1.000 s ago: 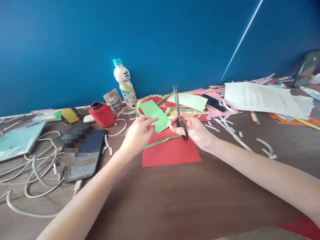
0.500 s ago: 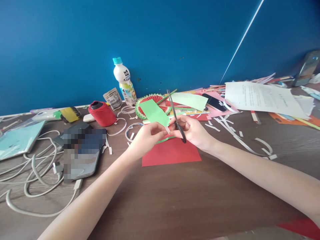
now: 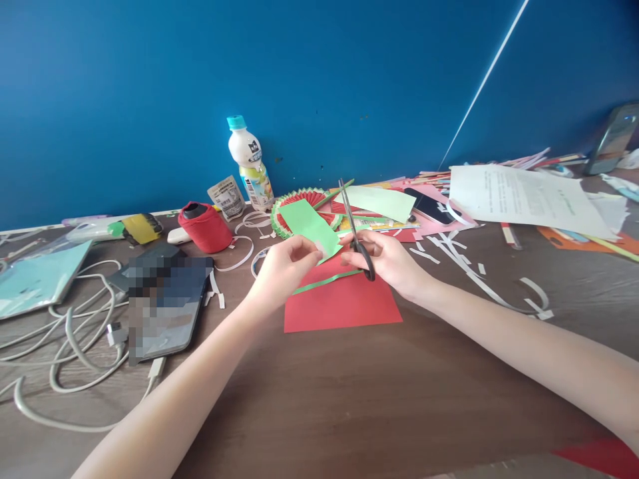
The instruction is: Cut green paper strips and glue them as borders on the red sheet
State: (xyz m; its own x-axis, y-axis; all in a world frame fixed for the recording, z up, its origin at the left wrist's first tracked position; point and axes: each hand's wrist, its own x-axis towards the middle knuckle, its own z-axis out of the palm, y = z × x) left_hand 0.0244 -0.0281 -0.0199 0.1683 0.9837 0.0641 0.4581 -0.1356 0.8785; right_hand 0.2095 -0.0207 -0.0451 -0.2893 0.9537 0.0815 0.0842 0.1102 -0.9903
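Note:
My left hand (image 3: 282, 269) pinches the near end of a light green paper strip (image 3: 309, 227), held up above the table. My right hand (image 3: 387, 256) grips black-handled scissors (image 3: 355, 236) whose blades point up and away, right beside the strip's right edge. Under both hands a red sheet of paper (image 3: 342, 303) lies flat on the brown table (image 3: 349, 399), with a thin green sliver (image 3: 324, 282) lying across it. Behind the strip sits a folded red-and-green paper fan (image 3: 294, 199).
A phone (image 3: 164, 303) and white cables (image 3: 64, 346) lie at the left, with a red pouch (image 3: 204, 227) and a drink bottle (image 3: 249, 165) behind. White paper scraps (image 3: 479, 273), coloured sheets and a printed page (image 3: 524, 194) cover the right. A blue wall stands behind.
The scissors tilted left toward the green strip and then lifted slightly back. My left hand shifted its pinch along the strip's near end. The green sliver stays on the red sheet.

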